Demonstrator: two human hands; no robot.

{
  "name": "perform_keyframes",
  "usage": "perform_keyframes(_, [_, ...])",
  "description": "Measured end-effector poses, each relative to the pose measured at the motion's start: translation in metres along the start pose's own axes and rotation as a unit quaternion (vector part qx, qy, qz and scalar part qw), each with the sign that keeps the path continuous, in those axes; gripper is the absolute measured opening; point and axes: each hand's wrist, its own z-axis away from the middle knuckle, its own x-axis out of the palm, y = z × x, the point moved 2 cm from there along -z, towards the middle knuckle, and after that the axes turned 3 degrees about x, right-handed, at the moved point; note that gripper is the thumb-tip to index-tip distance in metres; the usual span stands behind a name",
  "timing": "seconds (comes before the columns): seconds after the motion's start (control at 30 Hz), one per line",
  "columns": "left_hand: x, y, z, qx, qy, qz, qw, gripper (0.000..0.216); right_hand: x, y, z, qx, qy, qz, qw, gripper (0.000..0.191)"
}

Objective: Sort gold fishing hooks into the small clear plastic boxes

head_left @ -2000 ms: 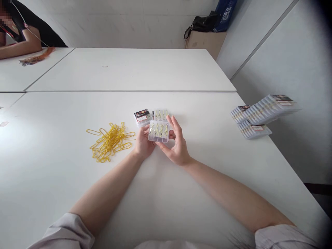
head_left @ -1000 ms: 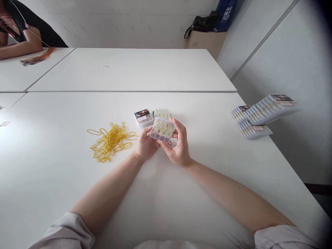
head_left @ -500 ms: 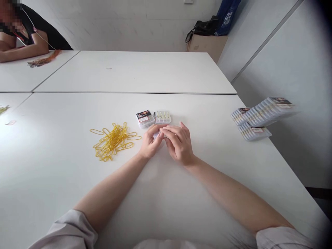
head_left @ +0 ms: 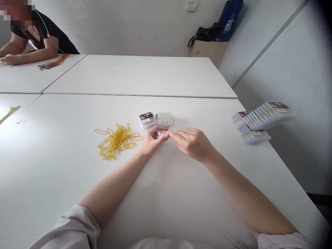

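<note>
My left hand [head_left: 151, 141] is closed around a small clear plastic box [head_left: 162, 132], most of it hidden by the fingers and thumb. From the right, my right hand [head_left: 194, 141] reaches in with its fingers pressed together, their tips meeting at the box's right edge beside my left thumb. What those tips pinch, if anything, is too small to make out. Just beyond my hands stand a small box with a black printed label [head_left: 147, 120] and a clear box with yellowish pieces in its compartments [head_left: 164, 118]. A loose heap of yellow rubber bands [head_left: 116, 141] lies left of my left hand.
Stacks of similar plastic boxes [head_left: 267, 116] stand by the table's right edge. Greenish strands [head_left: 9, 114] and a small slip [head_left: 21, 121] lie far left. Across the table [head_left: 145, 77] a person [head_left: 49, 45] sits behind an orange bundle [head_left: 54, 63].
My right hand has drawn slightly right and straightened its fingers, uncovering more of my left thumb. My left hand keeps hold of the box. The view has tilted up a little.
</note>
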Motion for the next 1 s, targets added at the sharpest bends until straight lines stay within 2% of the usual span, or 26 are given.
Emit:
perform_keyframes(0.23, [0.002,0.003,-0.003,-0.029,-0.050,0.002,0.998,0.054,-0.005,-0.002,-0.002,0.004,-0.029,0.020,0.999,0.021])
perform_keyframes(0.37, [0.000,0.004,-0.001,-0.010,-0.101,0.027,0.994,0.053,-0.010,-0.006,-0.004,-0.006,-0.025,0.025,0.999,0.017])
perform_keyframes(0.47, [-0.002,0.001,-0.002,0.001,-0.125,0.001,0.992,0.050,-0.007,-0.005,-0.002,-0.014,-0.035,0.042,0.998,0.017])
perform_keyframes(0.6, [-0.004,-0.004,-0.007,-0.007,-0.108,-0.056,0.993,0.049,0.004,0.000,0.002,-0.013,-0.098,0.075,0.992,0.019])
perform_keyframes(0.73, [-0.003,-0.006,-0.009,-0.018,-0.114,-0.064,0.991,0.051,0.013,0.001,0.004,-0.019,-0.131,0.111,0.985,0.018])
perform_keyframes(1.0, [-0.004,-0.008,-0.010,-0.038,-0.111,-0.034,0.993,0.054,0.020,0.000,0.003,-0.030,-0.111,0.128,0.985,0.022])
